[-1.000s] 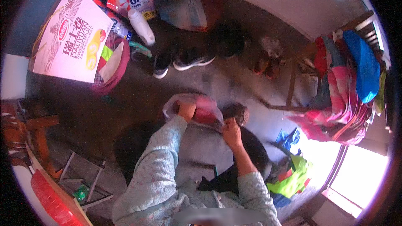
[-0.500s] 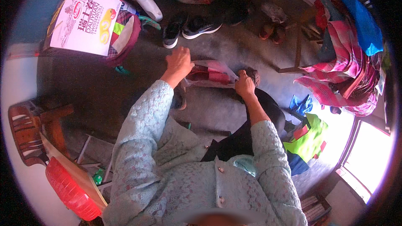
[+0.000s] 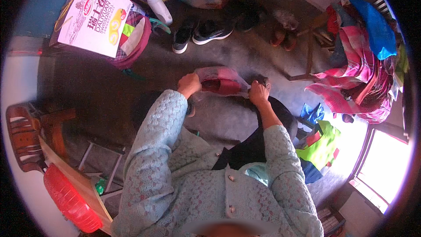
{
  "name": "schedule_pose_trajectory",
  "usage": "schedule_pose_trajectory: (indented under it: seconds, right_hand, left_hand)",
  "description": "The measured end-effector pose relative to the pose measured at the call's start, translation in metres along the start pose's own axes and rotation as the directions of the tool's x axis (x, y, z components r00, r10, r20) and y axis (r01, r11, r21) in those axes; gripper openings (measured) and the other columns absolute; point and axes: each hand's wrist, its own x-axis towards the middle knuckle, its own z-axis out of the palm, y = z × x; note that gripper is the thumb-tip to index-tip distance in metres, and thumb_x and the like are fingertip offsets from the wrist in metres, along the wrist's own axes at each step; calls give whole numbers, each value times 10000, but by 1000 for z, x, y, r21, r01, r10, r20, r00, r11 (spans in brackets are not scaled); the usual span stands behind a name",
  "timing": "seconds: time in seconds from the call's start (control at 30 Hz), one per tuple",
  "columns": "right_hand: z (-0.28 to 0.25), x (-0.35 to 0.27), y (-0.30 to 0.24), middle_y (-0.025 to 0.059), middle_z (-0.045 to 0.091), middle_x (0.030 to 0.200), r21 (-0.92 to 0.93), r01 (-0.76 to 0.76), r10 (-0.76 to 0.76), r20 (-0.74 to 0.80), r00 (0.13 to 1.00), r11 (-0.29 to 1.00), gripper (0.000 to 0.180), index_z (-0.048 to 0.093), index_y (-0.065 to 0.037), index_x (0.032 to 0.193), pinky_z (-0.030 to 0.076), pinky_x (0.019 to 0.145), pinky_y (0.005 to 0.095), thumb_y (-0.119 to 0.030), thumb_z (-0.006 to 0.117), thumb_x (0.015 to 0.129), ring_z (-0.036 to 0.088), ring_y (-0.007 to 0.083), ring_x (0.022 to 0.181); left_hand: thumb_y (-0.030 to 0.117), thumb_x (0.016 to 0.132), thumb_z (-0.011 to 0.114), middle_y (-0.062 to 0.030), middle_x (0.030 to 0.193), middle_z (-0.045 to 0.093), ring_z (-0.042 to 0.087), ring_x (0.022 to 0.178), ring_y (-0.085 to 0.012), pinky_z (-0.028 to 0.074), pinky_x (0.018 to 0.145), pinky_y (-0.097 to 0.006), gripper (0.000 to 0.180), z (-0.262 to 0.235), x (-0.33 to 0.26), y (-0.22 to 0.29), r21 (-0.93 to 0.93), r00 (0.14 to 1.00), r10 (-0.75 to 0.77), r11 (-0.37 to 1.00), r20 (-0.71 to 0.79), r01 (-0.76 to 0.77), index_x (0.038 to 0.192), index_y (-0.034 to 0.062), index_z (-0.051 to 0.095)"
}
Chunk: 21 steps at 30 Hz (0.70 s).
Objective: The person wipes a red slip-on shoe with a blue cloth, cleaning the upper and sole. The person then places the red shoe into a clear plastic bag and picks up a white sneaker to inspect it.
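Between my two hands, a clear plastic bag [image 3: 223, 73] with something red and pink folded inside is stretched sideways above the floor. My left hand [image 3: 189, 84] is closed on the bag's left end. On the opposite end, the fingers of my right hand [image 3: 259, 91] pinch the plastic near a corner. What exactly lies in the bag cannot be made out. My knee in black trousers [image 3: 280, 116] is just below my right hand.
Dark shoes with white soles [image 3: 212, 32] stand beyond the bag. At the far left are a white-pink carton [image 3: 94, 17] and a white bottle [image 3: 158, 8]. Plaid cloth [image 3: 351, 61] is piled at right, with a lime-green garment [image 3: 322, 142] nearer. A red plastic basket [image 3: 70, 197] is at lower left.
My left hand has come down and slightly nearer, now gripping the bag's left end. The bag is drawn out flatter, and my right hand has shifted slightly right and nearer.
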Motion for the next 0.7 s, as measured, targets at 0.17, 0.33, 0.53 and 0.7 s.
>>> schedule_pose_trajectory:
  seconds: [0.17, 0.33, 0.53, 0.7]
  right_hand:
    - [15, 4, 11, 185, 643, 953, -38, 43, -40, 83, 996, 998, 227, 647, -9, 913, 503, 811, 422, -182, 549, 803, 610, 339, 970]
    - [27, 17, 8, 163, 606, 996, 43, 375, -375, -19, 927, 926, 228, 637, -20, 944, 473, 844, 413, -143, 595, 758, 553, 337, 998]
    - [11, 15, -16, 136, 565, 1103, 459, 677, -548, -397, 736, 575, 227, 593, -19, 1018, 409, 915, 360, -108, 605, 809, 509, 292, 1057]
    - [-22, -3, -44, 22, 557, 1048, 910, 302, -536, -111, 837, 284, 225, 548, -34, 1104, 399, 882, 270, -75, 556, 883, 501, 132, 1002]
  left_hand:
    - [157, 744, 586, -216, 1035, 627, 600, 994, -373, 495, 826, -438, 292, -7, -11, 7, 15, 999, 46, 999, -8, -46, 990, 14, 652]
    - [138, 746, 576, -215, 974, 639, 611, 940, -388, 499, 793, -458, 262, -1, -9, 3, -42, 986, 140, 989, -94, -144, 962, 13, 653]
    - [161, 717, 606, -190, 851, 646, 625, 830, -374, 498, 723, -460, 187, -8, -8, 11, -106, 906, 338, 922, -254, -373, 870, 73, 667]
    - [184, 695, 641, -179, 796, 645, 640, 773, -327, 491, 683, -410, 206, -9, -22, 30, -179, 819, 476, 819, -319, -546, 846, 45, 660]
